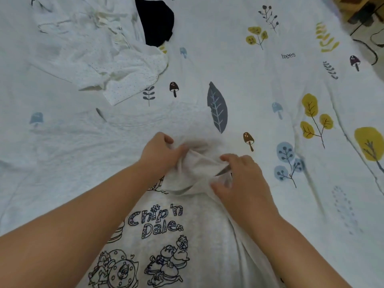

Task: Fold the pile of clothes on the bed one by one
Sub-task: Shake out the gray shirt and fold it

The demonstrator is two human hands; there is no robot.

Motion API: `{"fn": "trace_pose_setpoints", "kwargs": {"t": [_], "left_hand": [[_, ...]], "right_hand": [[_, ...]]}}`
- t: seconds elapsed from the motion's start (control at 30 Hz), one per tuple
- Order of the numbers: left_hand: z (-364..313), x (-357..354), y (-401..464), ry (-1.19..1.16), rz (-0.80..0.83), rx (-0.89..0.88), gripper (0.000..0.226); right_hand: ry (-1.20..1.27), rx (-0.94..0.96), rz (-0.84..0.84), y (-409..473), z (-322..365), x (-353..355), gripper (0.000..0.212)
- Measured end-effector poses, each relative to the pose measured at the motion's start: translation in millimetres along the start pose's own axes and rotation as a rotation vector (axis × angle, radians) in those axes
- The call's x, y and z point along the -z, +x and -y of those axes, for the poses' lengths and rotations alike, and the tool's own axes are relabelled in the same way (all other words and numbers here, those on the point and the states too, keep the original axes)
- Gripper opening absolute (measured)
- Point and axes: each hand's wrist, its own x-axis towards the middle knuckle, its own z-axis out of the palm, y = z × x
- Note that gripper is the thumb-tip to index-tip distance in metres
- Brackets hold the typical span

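Fingers (166, 140) of my left hand (160, 151) are curled into a bunched fold of the pale grey T-shirt (182, 231), with the thumb pressed against the cloth, so that hand grips the shirt near its upper end. My right hand (242, 179) lies just beside it on the same bunch; its fingers are bent and its thumb tucks under a fold, so I read it as pinching the fabric too, though the exact hold is partly hidden by the cloth. Both hands are close together, with the gathered lump of fabric between them.

I see the T-shirt spread on the bed (259, 84) directly below me, running from the hands down to the bottom edge of the view. Its printed front faces up, showing the words "Chip 'n Dale" and outlined cartoon chipmunks. My forearms cross over its lower part on either side.

On the bed's sheet, white with printed leaves, mushrooms and small trees, I see a loose pile of clothes (99, 48) at the upper left, well apart from my hands. It is mostly white, with a finely dotted white piece (133, 80) at its near edge. A dark navy garment (155, 21) lies against the pile's right side, near the top of the view.

At the far upper right a strip of floor with a dark cable (372, 53) shows beyond the bed.
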Motion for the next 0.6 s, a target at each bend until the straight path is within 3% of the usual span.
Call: {"fn": "trace_pose_setpoints", "kwargs": {"t": [0.07, 0.17, 0.23, 0.3, 0.37, 0.43, 0.5, 0.6], "left_hand": [[2.8, 0.0, -0.2, 0.009, 0.045, -0.045, 0.042], [5.2, 2.5, 1.0, -0.001, 0.072, -0.081, 0.022], [7.8, 2.7, 1.7, 0.026, 0.003, -0.097, 0.02], [10.1, 1.7, -3.8, 0.171, -0.155, -0.229, 0.025], [15.8, 4.2, -12.8, 0.334, -0.182, -0.53, 0.033], [24.0, 7.4, -19.7, 0.54, 0.005, -0.728, 0.041], [33.1, 8.7, -21.3, 0.729, 0.099, -0.758, 0.038], [34.8, 17.5, -24.6, 0.518, 0.038, -0.704, 0.014]], "right_hand": [[-0.067, 0.004, 0.093, -0.6, -6.4, -11.8, 0.062], [0.02, -0.074, -0.022, -0.8, -12.0, -20.3, 0.072], [0.141, -0.163, -0.108, 1.5, -13.7, -22.5, 0.082], [0.252, -0.201, -0.07, 3.9, -12.1, -24.9, 0.075], [0.273, -0.134, -0.046, 0.5, -8.8, -27.8, 0.059], [0.21, -0.037, -0.119, -5.8, -6.0, -29.8, 0.048], [0.134, 0.067, -0.232, -14.5, -2.1, -28.3, 0.042], [-0.007, 0.319, -0.342, -28.9, -3.3, -31.9, 0.042]]}}
